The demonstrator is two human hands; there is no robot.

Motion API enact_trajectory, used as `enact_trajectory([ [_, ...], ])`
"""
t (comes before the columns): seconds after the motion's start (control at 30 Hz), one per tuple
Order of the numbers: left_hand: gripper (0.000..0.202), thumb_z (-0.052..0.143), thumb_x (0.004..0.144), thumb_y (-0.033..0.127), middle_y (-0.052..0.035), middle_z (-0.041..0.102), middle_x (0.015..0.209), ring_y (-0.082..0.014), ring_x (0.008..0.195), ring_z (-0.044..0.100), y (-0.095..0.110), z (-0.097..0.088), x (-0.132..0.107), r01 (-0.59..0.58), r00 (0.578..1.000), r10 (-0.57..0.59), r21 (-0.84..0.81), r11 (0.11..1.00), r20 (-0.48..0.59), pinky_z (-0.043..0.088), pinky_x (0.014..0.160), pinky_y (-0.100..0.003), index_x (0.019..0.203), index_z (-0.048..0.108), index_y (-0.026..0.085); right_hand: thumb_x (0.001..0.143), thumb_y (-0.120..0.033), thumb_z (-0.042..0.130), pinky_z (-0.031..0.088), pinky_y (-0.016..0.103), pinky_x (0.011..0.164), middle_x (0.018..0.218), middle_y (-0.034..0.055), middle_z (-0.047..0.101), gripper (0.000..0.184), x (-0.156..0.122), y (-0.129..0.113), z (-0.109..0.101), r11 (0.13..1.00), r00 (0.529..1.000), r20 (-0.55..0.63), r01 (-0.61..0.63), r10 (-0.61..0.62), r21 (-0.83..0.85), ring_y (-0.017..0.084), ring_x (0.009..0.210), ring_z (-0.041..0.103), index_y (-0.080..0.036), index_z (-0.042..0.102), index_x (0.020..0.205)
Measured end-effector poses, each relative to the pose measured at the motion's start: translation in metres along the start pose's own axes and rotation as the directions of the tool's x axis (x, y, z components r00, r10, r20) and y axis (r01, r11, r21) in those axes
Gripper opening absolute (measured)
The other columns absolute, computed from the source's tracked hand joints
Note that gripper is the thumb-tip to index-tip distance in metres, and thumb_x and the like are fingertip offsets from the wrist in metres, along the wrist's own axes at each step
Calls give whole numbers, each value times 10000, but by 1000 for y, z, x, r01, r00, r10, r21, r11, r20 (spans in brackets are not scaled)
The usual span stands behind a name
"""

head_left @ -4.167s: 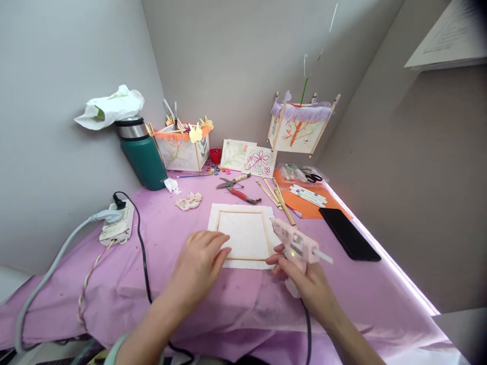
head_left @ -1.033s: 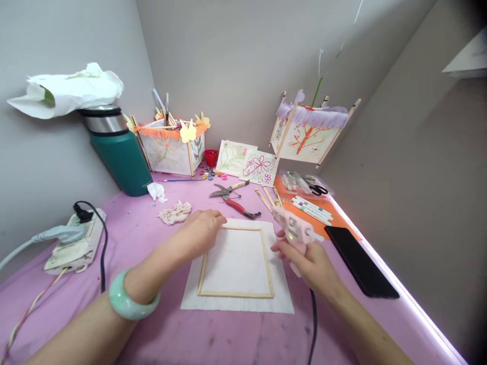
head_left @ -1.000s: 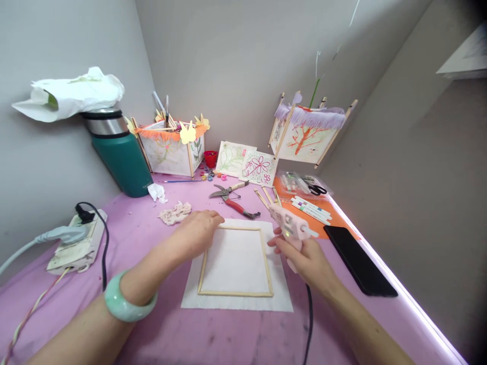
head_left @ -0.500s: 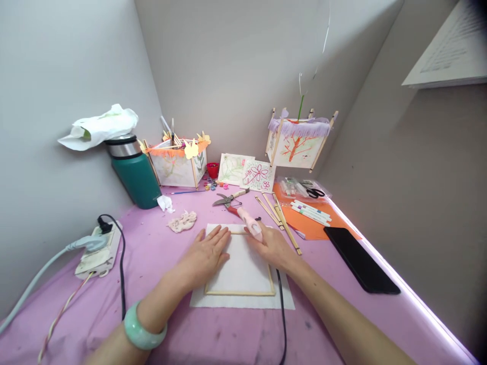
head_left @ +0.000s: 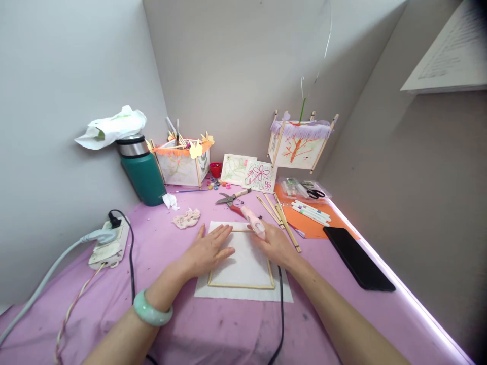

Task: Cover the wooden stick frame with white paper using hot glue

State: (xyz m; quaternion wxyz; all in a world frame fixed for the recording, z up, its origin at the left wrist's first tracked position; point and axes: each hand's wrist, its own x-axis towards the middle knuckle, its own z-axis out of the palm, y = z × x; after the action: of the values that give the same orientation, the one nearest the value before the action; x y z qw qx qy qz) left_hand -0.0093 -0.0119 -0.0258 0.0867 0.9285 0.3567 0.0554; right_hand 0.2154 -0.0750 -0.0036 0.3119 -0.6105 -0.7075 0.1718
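Observation:
My left hand (head_left: 210, 249) lies flat with its fingers stretched out over the left side of a thin wooden frame (head_left: 241, 286). The frame rests on a sheet of white paper (head_left: 283, 294). In my right hand (head_left: 274, 246) is a pink glue gun (head_left: 253, 223) with a black cord (head_left: 281, 314), held above the frame's upper right corner. My fingers hide most of its handle, and where its tip meets the frame cannot be seen. Red-handled pruning shears (head_left: 230, 201) lie just beyond it. Several wooden sticks (head_left: 286, 225) are to the right.
A green bottle (head_left: 142, 175) and a power strip (head_left: 110, 246) stand at left. Behind are a decorated paper box (head_left: 178, 167), drawn cards (head_left: 259, 176) and a hanging lantern (head_left: 299, 147). Markers (head_left: 311, 213) on orange paper (head_left: 342, 223) and a black phone (head_left: 357, 258) lie at right.
My left thumb has spread further from the fingers. The glue gun stays in my right hand near the same corner. The whole view has shifted slightly.

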Motion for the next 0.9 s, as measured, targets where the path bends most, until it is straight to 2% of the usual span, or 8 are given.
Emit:
enact_trajectory([
  [0.1,598,330,933,496,-142,261,1531,-249,1419,226,7,-24,-6,62,971,-76,-72,996,-226,120,1132,-577,1452,262,207,847,-337,517,436,341,867,1089,85,685,295,-13,-10,-12,946,990,-110,-43,83,322,247,1022,610,-169,638,1058],
  [0.2,425,454,892,441,-141,593,1248,-260,1200,505,47,-43,-22,38,900,-164,-303,952,-405,358,1039,-463,1190,576,164,844,-393,533,437,375,913,1111,86,681,303,-34,-28,-10,718,959,-195,-13,207,696,261,1069,596,-175,654,1016],
  [0.33,311,434,899,379,-68,655,1059,-176,877,616,125,-38,-52,-31,977,-141,-766,643,-158,487,780,-301,1102,580,193,832,-478,560,456,378,894,1070,82,691,337,-60,-59,18,347,945,-100,-15,312,938,255,1047,602,-198,658,993],
  [0.47,277,514,843,374,-60,638,976,-171,836,591,147,-17,-66,70,931,-348,-885,460,-107,467,753,-284,1028,546,170,835,-613,503,463,365,886,1071,83,685,472,-67,-77,47,143,949,114,-162,293,976,235,1010,612,-202,653,1013],
  [0.53,318,477,850,428,-47,632,879,-160,741,585,129,-16,-65,100,925,-374,-903,419,-71,458,670,-267,1009,539,159,853,-667,416,484,377,833,1107,106,667,577,-65,-77,52,214,957,215,-256,196,943,245,990,619,-185,645,1072],
  [0.6,360,432,858,466,-42,627,815,-171,718,587,100,-23,-63,126,886,-447,-859,495,-128,448,644,-271,995,536,150,871,-672,363,494,381,784,1163,130,638,623,-65,-73,50,426,964,229,-265,136,865,259,1000,612,-171,624,1136],
  [0.73,325,378,876,417,-97,658,888,-248,826,628,33,-47,-59,479,702,-641,-460,748,-310,435,693,-322,1014,515,157,889,-587,417,454,374,874,1210,105,609,502,-67,-51,35,832,991,-49,-78,125,549,250,1066,577,-204,602,1156],
  [0.9,411,291,896,454,-160,682,940,-318,908,652,-28,-56,-55,738,629,-738,-111,666,-244,449,701,-362,1013,542,151,922,-519,355,456,361,860,1085,88,661,441,-64,-12,11,954,972,-201,-58,122,296,242,979,622,-197,636,1029],
])
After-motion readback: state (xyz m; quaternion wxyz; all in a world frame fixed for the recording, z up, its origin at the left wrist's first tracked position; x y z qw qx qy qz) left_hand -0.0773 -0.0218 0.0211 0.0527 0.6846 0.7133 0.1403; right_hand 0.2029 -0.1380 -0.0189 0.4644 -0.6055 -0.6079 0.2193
